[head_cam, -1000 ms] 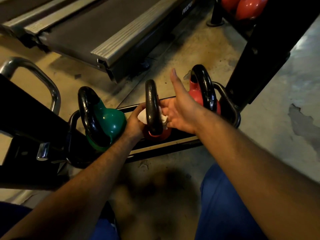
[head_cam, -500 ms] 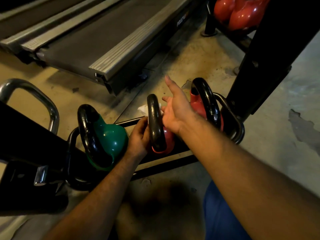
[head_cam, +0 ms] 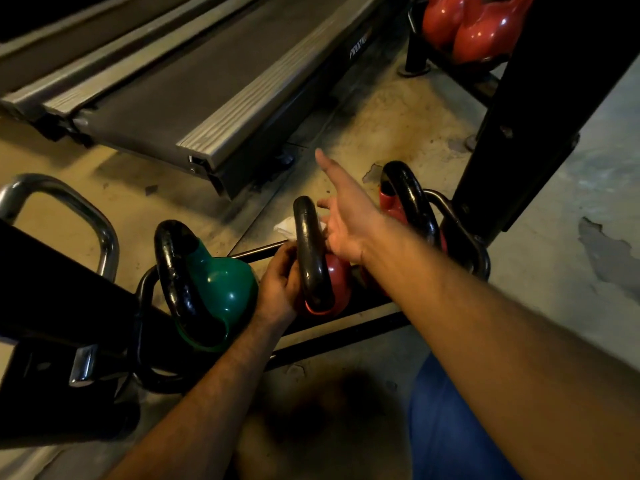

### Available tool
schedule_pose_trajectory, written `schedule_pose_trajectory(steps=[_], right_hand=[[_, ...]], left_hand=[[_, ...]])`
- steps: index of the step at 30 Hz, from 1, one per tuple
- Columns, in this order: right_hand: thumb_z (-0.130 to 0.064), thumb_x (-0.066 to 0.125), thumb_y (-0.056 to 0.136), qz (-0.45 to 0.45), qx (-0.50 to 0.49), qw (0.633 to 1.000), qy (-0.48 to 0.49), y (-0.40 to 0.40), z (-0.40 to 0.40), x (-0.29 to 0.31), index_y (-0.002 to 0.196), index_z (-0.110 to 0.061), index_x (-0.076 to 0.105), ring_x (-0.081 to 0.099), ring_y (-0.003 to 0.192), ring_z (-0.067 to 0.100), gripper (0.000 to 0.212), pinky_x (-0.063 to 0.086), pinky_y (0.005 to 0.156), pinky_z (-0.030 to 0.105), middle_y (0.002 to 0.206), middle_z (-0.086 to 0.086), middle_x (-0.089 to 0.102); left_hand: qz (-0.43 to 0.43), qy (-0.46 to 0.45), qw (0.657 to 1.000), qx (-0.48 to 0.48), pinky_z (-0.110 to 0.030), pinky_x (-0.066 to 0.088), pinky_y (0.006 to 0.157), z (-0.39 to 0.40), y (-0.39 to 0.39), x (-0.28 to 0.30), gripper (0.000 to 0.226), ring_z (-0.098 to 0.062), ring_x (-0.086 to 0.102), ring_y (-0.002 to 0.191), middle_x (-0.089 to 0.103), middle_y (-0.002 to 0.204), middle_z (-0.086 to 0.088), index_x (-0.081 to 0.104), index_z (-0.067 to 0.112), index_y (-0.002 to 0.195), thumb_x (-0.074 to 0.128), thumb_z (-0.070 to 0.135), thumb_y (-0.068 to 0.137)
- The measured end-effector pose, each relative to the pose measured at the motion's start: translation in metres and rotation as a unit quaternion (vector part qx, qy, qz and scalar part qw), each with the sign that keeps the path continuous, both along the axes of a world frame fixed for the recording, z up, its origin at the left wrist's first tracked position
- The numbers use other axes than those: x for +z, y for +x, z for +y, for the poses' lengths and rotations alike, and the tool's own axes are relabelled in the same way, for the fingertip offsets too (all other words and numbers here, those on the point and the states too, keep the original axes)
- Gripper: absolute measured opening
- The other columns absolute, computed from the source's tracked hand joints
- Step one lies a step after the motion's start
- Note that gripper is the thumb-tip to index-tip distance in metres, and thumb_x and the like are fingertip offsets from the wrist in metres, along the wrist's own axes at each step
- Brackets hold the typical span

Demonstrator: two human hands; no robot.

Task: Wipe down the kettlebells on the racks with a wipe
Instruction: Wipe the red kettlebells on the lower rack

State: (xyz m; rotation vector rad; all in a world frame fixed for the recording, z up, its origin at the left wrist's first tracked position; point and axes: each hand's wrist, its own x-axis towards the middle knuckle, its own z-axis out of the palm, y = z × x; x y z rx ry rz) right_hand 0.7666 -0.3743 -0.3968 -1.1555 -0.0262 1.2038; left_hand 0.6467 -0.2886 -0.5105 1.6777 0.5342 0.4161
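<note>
Three kettlebells sit on a low black rack [head_cam: 346,336]: a green one [head_cam: 225,289] on the left, a red one [head_cam: 337,282] in the middle and another red one [head_cam: 391,206] on the right. All have black handles. My left hand [head_cam: 280,278] curls against the left side of the middle kettlebell's handle [head_cam: 308,244] and holds the white wipe [head_cam: 285,228], which peeks out past my fingertips. My right hand [head_cam: 346,223] has straight fingers, its palm against the right side of that handle. Most of the wipe is hidden behind the handle.
A treadmill [head_cam: 207,81] lies on the floor beyond the rack. A black upright post [head_cam: 540,116] stands at the right, with more red kettlebells [head_cam: 478,29] on another rack behind it. A chrome bar [head_cam: 69,199] and dark equipment are at the left.
Both hands have slid up the middle kettlebell's handle. The wipe, earlier low beside the handle, now shows near its top. My right hand's fingers stay straight.
</note>
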Motion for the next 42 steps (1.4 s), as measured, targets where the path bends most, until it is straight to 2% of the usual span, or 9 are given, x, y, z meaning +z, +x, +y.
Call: schedule_pose_trajectory(steps=[4,7,11,17,24,29,32,37,42], right_hand=[[-0.084,0.051,0.076,-0.149,0.055,0.987,-0.018,-0.043,-0.034,-0.027,0.153,-0.014,0.04,0.06,0.126,0.026,0.105,0.044,0.109,0.045,0.141,0.015,0.06],[-0.079,0.051,0.081,-0.26,0.067,0.963,-0.004,-0.057,-0.059,-0.045,0.161,-0.038,0.008,0.049,0.115,-0.007,0.1,0.04,0.091,0.019,0.147,-0.015,0.042],[-0.08,0.051,0.079,-0.366,0.111,0.924,-0.015,-0.06,-0.063,-0.061,0.159,-0.046,0.002,0.048,0.137,0.01,0.099,0.046,0.109,0.041,0.154,-0.002,0.046],[-0.083,0.052,0.074,-0.07,0.004,0.996,0.058,-0.039,-0.039,-0.03,0.16,-0.029,0.021,0.044,0.14,0.03,0.107,0.035,0.113,0.052,0.157,0.017,0.04],[-0.078,0.068,0.068,0.135,-0.118,0.979,0.095,-0.004,0.005,0.0,0.162,-0.024,0.013,0.01,0.153,0.046,0.121,0.021,0.118,0.065,0.168,0.019,0.004],[-0.048,0.065,0.093,0.041,-0.087,0.995,-0.033,-0.001,0.01,0.016,0.152,-0.012,0.036,0.049,0.127,0.04,0.075,0.045,0.099,0.052,0.144,0.024,0.043],[-0.024,0.06,0.1,-0.066,-0.076,0.986,-0.132,-0.009,0.009,0.009,0.103,-0.005,0.062,0.062,0.079,0.025,0.019,0.056,0.067,0.038,0.093,0.012,0.061],[-0.019,0.064,0.099,-0.097,-0.074,0.982,-0.141,-0.028,-0.016,-0.009,0.108,-0.006,0.068,0.071,0.088,0.023,0.016,0.061,0.075,0.037,0.098,0.011,0.072],[-0.003,0.066,0.093,-0.191,-0.114,0.962,-0.156,-0.037,-0.051,-0.012,0.116,-0.013,0.07,0.07,0.086,0.016,0.025,0.061,0.061,0.03,0.098,0.003,0.073]], left_hand=[[-0.005,-0.104,0.994,0.019,-0.031,0.057,0.083,-0.001,0.003,0.001,0.03,-0.012,0.07,0.095,0.071,0.106,-0.007,0.06,0.005,0.12,0.057,0.024,0.098],[0.015,-0.143,0.99,0.011,-0.042,0.058,0.082,0.003,0.006,0.001,0.04,-0.026,0.069,0.097,0.071,0.108,-0.012,0.063,0.012,0.119,0.065,0.04,0.089],[0.002,-0.124,0.992,-0.004,-0.033,0.058,0.07,0.005,0.002,0.0,0.021,-0.024,0.069,0.089,0.069,0.1,-0.011,0.062,0.012,0.118,0.048,0.011,0.102],[0.012,-0.03,0.999,0.013,-0.044,0.054,0.093,0.001,0.0,0.003,0.04,-0.023,0.066,0.112,0.068,0.12,-0.012,0.058,0.01,0.129,0.055,0.031,0.095],[0.005,0.025,1.0,-0.002,-0.054,0.054,0.095,0.001,0.001,0.002,0.034,-0.024,0.067,0.111,0.069,0.119,-0.005,0.059,0.021,0.13,0.054,0.027,0.096],[0.015,0.009,1.0,-0.002,-0.044,0.056,0.093,-0.001,0.0,0.005,0.035,-0.02,0.068,0.108,0.07,0.116,-0.003,0.059,0.02,0.129,0.053,0.031,0.095],[0.026,-0.01,1.0,0.006,-0.046,0.056,0.089,-0.004,0.001,0.009,0.022,-0.021,0.068,0.103,0.07,0.113,-0.005,0.061,0.019,0.119,0.054,0.024,0.1],[0.066,-0.002,0.998,0.017,-0.043,0.056,0.09,-0.003,0.001,0.013,0.025,-0.029,0.067,0.104,0.069,0.112,-0.014,0.059,0.009,0.124,0.055,0.017,0.1],[0.123,0.024,0.99,0.059,-0.021,0.053,0.081,-0.014,0.001,0.032,0.024,-0.001,0.065,0.086,0.069,0.098,0.01,0.064,0.016,0.122,0.056,0.02,0.1]])
